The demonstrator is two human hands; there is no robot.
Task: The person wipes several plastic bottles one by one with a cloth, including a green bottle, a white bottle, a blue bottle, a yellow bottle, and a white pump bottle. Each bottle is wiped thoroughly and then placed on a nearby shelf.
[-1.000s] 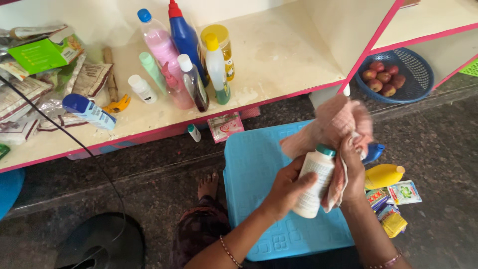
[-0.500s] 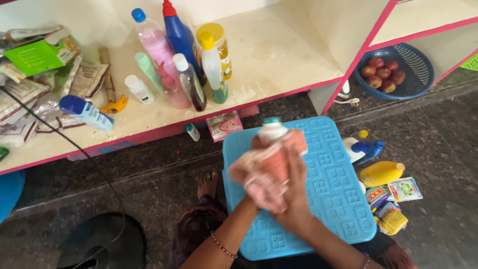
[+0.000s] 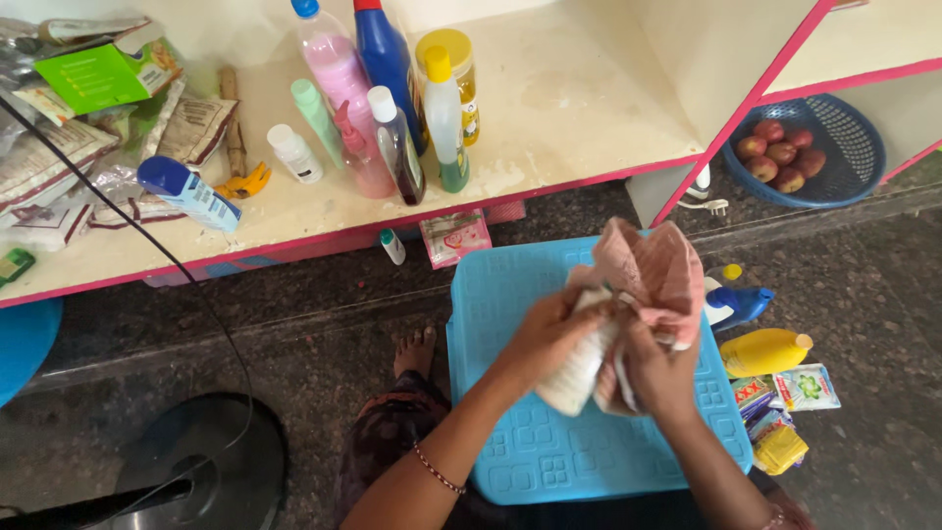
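My left hand (image 3: 543, 334) grips a white plastic bottle (image 3: 575, 371) over a light blue plastic stool (image 3: 510, 432). My right hand (image 3: 655, 371) holds a pink cloth (image 3: 650, 275) pressed around the bottle's upper part, so the bottle's cap is hidden. The cloth bunches up above both hands. My bare foot (image 3: 416, 350) shows on the dark stone floor to the left of the stool.
A cream shelf with pink edging (image 3: 549, 108) holds several bottles (image 3: 392, 108), a blue-capped tube (image 3: 186, 192) and packets (image 3: 59, 157). A blue basket of red apples (image 3: 807, 149) sits at right. A blue spray bottle (image 3: 738, 302), a yellow bottle (image 3: 765, 351) and sachets (image 3: 785, 402) lie on the floor.
The bottle went from upright with its teal cap showing to tilted and wrapped at the top. The cloth swung from left of the bottle to its upper right. The view shifted slightly.
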